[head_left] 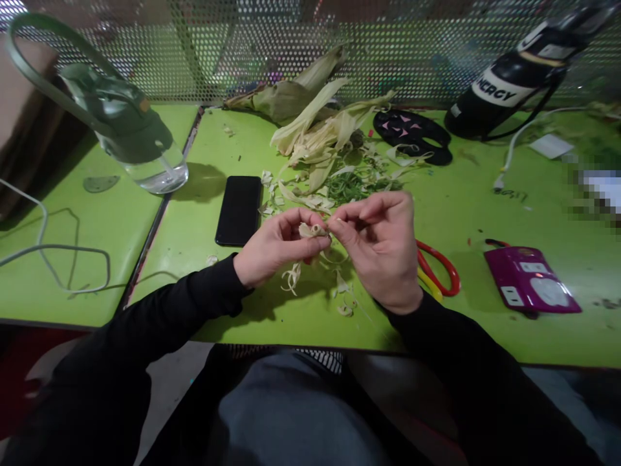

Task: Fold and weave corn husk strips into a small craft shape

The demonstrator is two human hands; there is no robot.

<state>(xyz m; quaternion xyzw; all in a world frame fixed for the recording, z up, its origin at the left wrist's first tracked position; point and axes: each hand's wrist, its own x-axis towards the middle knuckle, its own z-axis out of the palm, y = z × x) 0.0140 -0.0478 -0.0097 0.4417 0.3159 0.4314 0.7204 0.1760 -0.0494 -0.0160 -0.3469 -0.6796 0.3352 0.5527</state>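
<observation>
Between the thumb and fingers of my left hand (286, 243) is a small rolled piece of pale corn husk (315, 230). My right hand (383, 243) pinches at its right side, fingertips close to the left ones; what those fingertips grip is too small to make out. Behind both hands lies a heap of dried corn husks (315, 145), with a clump of green shreds (356, 188) at its front. Curled husk scraps (345, 309) are strewn on the table under my hands. Scissors with red and yellow handles (449, 272) lie partly hidden behind my right wrist.
A black phone (239, 210) lies left of the husks. A green water bottle (130, 129) stands farther left, near a white cable (72, 249). At right are a purple power strip (531, 279), a black bottle (504, 84) and a black case (412, 136). Perforated metal mesh (242, 52) bounds the back.
</observation>
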